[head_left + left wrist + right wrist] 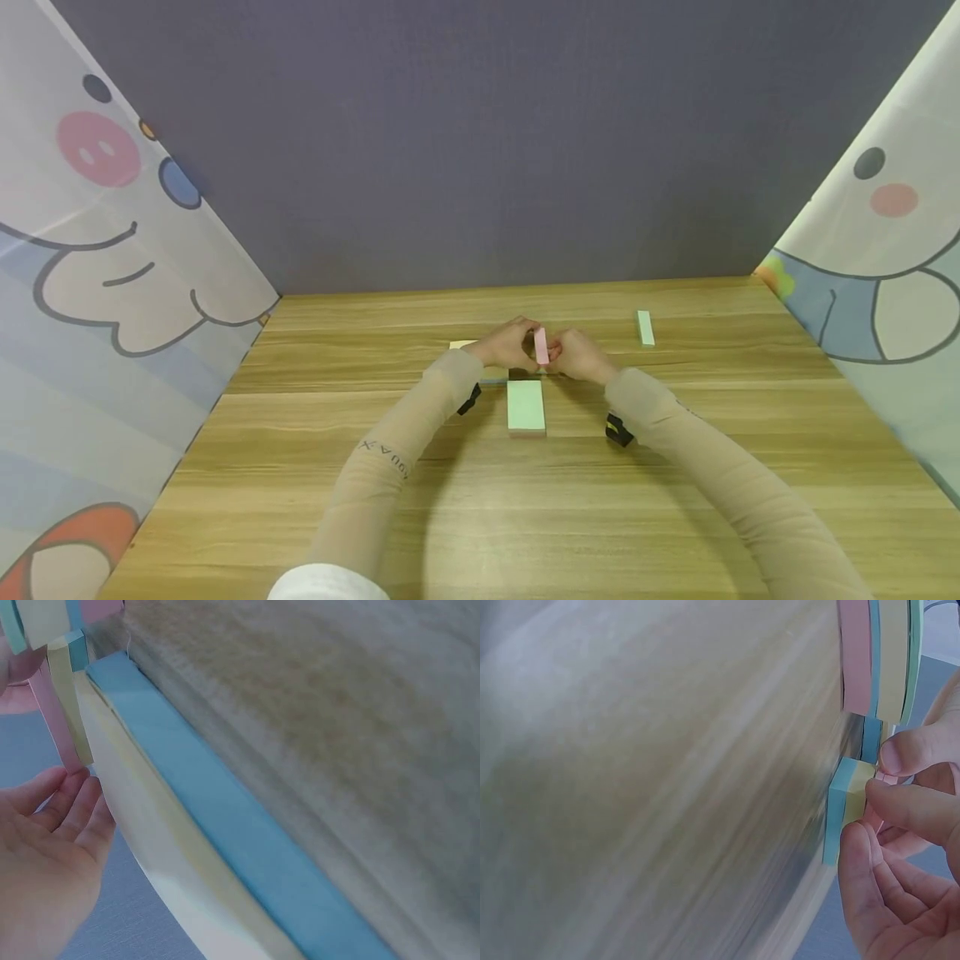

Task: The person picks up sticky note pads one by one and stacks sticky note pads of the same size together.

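Observation:
Both hands meet at the middle of the table around a narrow pink sticky-note pad (542, 346). My left hand (510, 343) pinches it, with fingertips at one end of the strip (56, 724). From the other side, my right hand (579, 357) holds the same strip; its fingers (911, 802) partly cover it. Narrow yellow (859, 793) and blue (835, 814) pads sit beneath the pink one. Closer to me lies a thick stack of wider pads, green on top (525, 404), with yellow, blue and pink layers (857, 660) below.
Large yellow (459, 344) and blue (217, 795) pads lie partly hidden under my left wrist. A narrow pale green pad (646, 328) rests on the wooden table (555, 517) at the right. A dark grey panel (495, 150) stands behind, with cartoon-printed sheets at both sides.

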Demonstrator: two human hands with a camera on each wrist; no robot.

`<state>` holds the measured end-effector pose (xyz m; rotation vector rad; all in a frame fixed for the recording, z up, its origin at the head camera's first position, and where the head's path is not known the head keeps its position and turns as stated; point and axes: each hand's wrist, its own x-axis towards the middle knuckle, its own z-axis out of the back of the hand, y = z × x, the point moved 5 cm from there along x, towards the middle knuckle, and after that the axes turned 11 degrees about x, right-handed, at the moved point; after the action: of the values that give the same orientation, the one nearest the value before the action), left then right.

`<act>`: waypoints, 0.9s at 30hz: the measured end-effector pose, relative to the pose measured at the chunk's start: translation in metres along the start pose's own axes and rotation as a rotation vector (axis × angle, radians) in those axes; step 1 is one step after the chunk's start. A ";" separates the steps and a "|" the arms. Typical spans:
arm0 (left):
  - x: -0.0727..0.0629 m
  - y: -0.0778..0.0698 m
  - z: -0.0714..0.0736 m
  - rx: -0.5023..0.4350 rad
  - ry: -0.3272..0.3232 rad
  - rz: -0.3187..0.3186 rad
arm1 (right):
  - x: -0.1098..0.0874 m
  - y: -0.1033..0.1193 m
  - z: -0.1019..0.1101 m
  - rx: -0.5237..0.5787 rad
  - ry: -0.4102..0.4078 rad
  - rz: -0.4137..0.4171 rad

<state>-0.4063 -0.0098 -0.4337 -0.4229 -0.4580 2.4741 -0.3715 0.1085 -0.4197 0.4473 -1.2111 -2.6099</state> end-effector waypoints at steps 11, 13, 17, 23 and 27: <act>-0.001 -0.002 0.001 -0.019 0.018 -0.015 | 0.000 -0.002 -0.001 0.018 0.007 -0.020; -0.001 -0.001 0.000 -0.011 0.017 -0.016 | 0.000 -0.003 -0.001 0.017 0.013 -0.019; 0.000 0.001 -0.001 0.004 0.022 -0.008 | 0.001 -0.005 -0.002 0.006 0.018 0.002; 0.000 0.002 -0.002 0.009 0.025 -0.006 | 0.001 -0.008 -0.002 0.026 0.012 -0.004; 0.002 0.002 -0.003 0.020 0.019 -0.024 | 0.002 -0.009 -0.002 0.022 0.015 0.001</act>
<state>-0.4077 -0.0092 -0.4374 -0.4297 -0.4280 2.4475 -0.3729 0.1122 -0.4280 0.4688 -1.2364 -2.5901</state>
